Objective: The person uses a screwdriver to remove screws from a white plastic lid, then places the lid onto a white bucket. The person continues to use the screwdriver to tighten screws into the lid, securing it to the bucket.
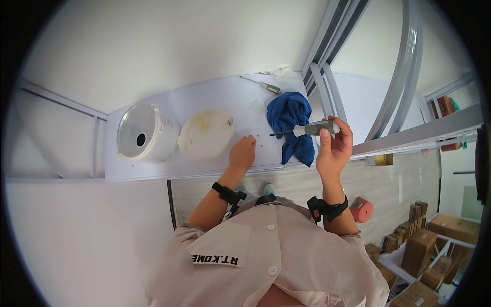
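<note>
My right hand [335, 148] is wrapped round the grey handle of a screwdriver [314, 128]; its dark shaft points left, over the edge of a crumpled blue cloth [289, 113]. On the white tabletop [176, 102], my left hand [243, 152] rests with its fingers curled together; whatever they hold, if anything, is hidden. Several tiny dark pieces, perhaps screws [259, 140], lie just right of those fingers. A round cream lid [207, 134] with yellowish stains lies left of this hand. Farther left stands a white round tub [148, 134], its clear top showing a black hole.
At the back lie a second screwdriver [268, 87], a small clear sheet [257, 107] and a crumpled white cloth [282, 74]. A grey metal frame [335, 92] bounds the table's right end. Cardboard boxes [419, 250] and a red roll [362, 210] are on the lower right.
</note>
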The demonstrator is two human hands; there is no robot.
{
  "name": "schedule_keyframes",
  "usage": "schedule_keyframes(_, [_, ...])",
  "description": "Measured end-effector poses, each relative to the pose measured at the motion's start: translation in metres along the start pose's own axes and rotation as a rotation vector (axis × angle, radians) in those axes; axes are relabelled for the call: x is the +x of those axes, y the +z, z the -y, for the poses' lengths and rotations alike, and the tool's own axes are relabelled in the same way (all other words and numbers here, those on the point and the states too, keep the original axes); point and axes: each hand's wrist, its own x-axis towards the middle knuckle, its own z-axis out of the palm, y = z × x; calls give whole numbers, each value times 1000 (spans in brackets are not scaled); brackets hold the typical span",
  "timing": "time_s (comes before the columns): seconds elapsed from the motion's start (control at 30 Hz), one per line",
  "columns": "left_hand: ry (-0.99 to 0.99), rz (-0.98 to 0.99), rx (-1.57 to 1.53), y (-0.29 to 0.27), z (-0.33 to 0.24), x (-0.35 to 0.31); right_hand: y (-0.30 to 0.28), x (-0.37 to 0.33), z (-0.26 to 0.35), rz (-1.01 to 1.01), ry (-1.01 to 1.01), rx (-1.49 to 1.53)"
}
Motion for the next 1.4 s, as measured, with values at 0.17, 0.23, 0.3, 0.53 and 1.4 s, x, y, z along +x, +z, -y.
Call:
schedule_keyframes(0.17, [-49, -101, -28, 2, 1, -1, -8, 4, -3, 95, -14, 100])
schedule_keyframes(0.23, [-85, -97, -36, 7, 0, 3, -12, 7, -5, 118, -23, 87])
schedule_keyframes(0.3, [-74, -107, 0, 9, -2, 4, -14, 7, -6, 132, -22, 81])
schedule_keyframes(0.53, [-150, -97, 20, 15, -3, 5, -15, 8, -9, 182, -22, 79])
schedule_keyframes(1.4, [-397, -327, 267, -143, 100, -57, 168, -44, -5, 396, 128, 264])
